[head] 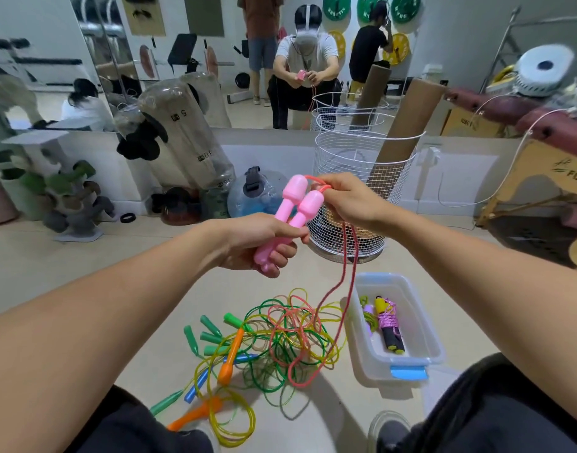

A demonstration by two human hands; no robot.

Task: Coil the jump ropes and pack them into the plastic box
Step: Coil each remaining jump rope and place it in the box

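1. The two pink handles of a jump rope stand side by side, raised in front of the person, heads up; their red cord loops over the tops and hangs down in two strands to the floor.
2. The left hand is clamped around the lower shafts of both handles; the right hand is closed on the cord just beside the handle heads, fingers pinched together.
3. The cord's lower end runs into a tangled pile of ropes on the floor between the knees; green, yellow and pinkish cords lie mixed there, with green, orange and blue handles spread to its left.
4. The clear plastic box sits just right of the pile, lid off, blue latch at its near end; inside lie a coiled rope with black and yellow handles wrapped in purple cord, and a green-corded one beside it.
5. Behind the hands stands a white wire basket holding a cardboard tube; a mirror beyond reflects the seated person.
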